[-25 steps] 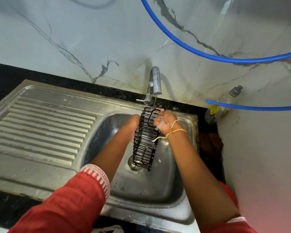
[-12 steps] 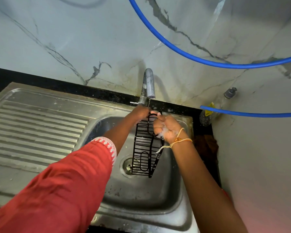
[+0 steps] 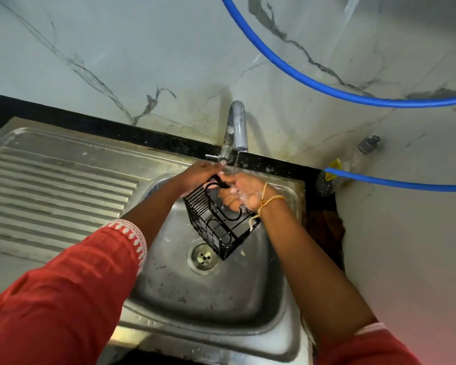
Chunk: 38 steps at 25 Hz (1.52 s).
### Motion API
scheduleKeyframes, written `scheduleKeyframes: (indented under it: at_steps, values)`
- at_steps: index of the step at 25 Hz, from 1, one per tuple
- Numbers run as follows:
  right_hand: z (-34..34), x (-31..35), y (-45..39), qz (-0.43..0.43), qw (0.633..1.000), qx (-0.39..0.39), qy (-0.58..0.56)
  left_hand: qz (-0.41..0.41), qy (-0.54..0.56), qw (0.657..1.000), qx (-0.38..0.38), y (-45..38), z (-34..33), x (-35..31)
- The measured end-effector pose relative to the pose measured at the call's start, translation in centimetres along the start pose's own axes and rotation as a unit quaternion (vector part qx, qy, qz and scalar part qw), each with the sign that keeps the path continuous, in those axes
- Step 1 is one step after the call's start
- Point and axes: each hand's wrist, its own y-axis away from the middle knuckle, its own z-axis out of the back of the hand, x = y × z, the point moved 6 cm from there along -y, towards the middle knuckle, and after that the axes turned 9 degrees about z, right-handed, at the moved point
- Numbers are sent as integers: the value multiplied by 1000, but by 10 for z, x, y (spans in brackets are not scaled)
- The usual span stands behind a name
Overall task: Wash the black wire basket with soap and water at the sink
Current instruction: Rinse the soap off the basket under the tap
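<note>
The black wire basket (image 3: 216, 227) hangs tilted over the steel sink bowl (image 3: 184, 293), its lower corner just above the drain (image 3: 203, 256). My left hand (image 3: 199, 175) grips the basket's top left edge, close under the tap lever. My right hand (image 3: 244, 192), foamy with soap, is closed on the basket's top right wires. A thin stream of water runs from the chrome tap (image 3: 236, 133) onto my right hand and the basket's top.
A ribbed steel draining board (image 3: 53, 185) lies to the left of the bowl. Blue hoses (image 3: 313, 83) cross the marble wall above and to the right. A bottle (image 3: 327, 180) stands in the right corner by the black counter edge.
The basket has tilted, its bottom swinging right and towards me. My left hand stayed at the top by the tap lever, and water now runs visibly from the tap.
</note>
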Motion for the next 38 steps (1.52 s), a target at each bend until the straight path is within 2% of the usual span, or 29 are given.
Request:
scheduleKeyframes:
  at_steps: [2, 4, 7, 10, 14, 16, 19, 22, 25, 28, 33, 36, 38]
  values:
    - [-3, 2, -11, 9, 998, -45, 46, 1, 23, 997, -71, 3, 16, 7]
    - [1, 13, -25, 64, 989, -108, 80, 9, 13, 989, -148, 4, 29, 17]
    - [13, 33, -45, 87, 974, -203, 58, 58, 46, 977, -199, 11, 38, 38]
    - [7, 38, -54, 62, 977, -201, -38, 68, 101, 971, -208, 18, 40, 57]
    - [0, 37, -60, 53, 981, -175, -60, 74, 80, 965, -238, 18, 37, 71]
    - [0, 40, -60, 78, 979, -176, -69, 78, 71, 961, -257, 20, 34, 72]
    - [5, 46, -57, 100, 973, -207, 9, 85, 63, 951, -291, 20, 32, 72]
    - [12, 47, -54, 132, 961, -241, 14, 88, 74, 936, -334, 22, 30, 70]
    - [17, 49, -53, 202, 938, -282, -25, 32, 12, 925, -379, 27, 21, 65]
    - [16, 51, -52, 221, 939, -255, -64, 4, -53, 923, -381, 28, 11, 67]
    - [-1, 38, -49, 153, 981, -110, -47, 31, -51, 903, -425, 24, 19, 67]
    - [2, 32, -50, 167, 966, -113, -161, 46, -47, 890, -450, 27, 19, 67]
    - [10, 31, -51, 198, 936, -153, -246, 50, -56, 885, -460, 28, 18, 65]
